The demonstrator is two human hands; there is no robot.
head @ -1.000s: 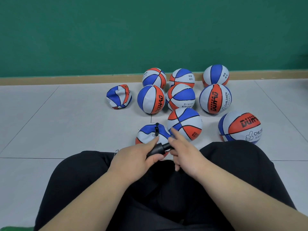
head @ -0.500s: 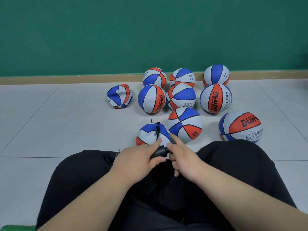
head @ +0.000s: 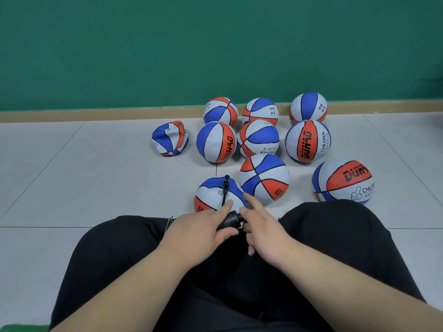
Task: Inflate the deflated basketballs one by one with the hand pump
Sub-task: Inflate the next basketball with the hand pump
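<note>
Hands meet over the lap: the left hand [head: 203, 232] wraps its thumb and lower fingers round the black barrel of the hand pump [head: 230, 220], forefinger lying straight along it; the right hand [head: 267, 234] closes on the pump's other end, forefinger likewise stretched out, though the handle itself is hidden under its fingers. A thin black hose [head: 224, 191] runs from the pump up to the valve of the nearest basketball [head: 211, 196], which sits on the floor [head: 96, 178] just ahead of the knees and just beside a round ball on its right; its top looks somewhat flattened, so I judge it only partly filled and the pumping under way. Eight round basketballs [head: 265, 178] behind it and to the right look firm, so probably done; one crumpled basketball [head: 170, 140] lies at the left edge of the group, plainly airless and waiting. By that count most of the job is done; what is left is to finish this ball, then fill the crumpled one.
</note>
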